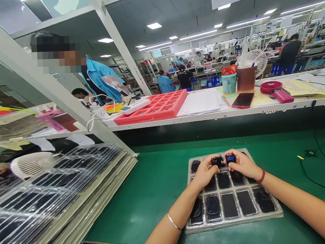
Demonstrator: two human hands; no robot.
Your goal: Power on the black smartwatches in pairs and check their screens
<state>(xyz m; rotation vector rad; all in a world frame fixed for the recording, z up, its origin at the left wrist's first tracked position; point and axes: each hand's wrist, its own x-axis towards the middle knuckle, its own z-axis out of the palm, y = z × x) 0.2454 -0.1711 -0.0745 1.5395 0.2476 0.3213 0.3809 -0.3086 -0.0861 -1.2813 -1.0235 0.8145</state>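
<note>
Over the far part of a clear plastic tray (194,226), both my hands are raised, each closed on a small dark device. My left hand (204,173) grips a black smartwatch body (216,162) between thumb and fingers. In my right hand (244,165) is another smartwatch body (230,158), its screen lit with blue lines. The two watches sit close together; whether they touch I cannot tell. Below them, the tray's pockets hold several black watch bodies, such as one watch (213,205) in the near row. Some near pockets show only flat dark bottoms.
At left rises a stack of filled plastic trays (101,195). A shelf (199,118) crosses behind, carrying a red foam tray (162,106), papers, a phone (243,100) and a cup (229,82). A black cable (311,177) lies on the green mat at right. A person in blue (102,74) stands beyond the shelf.
</note>
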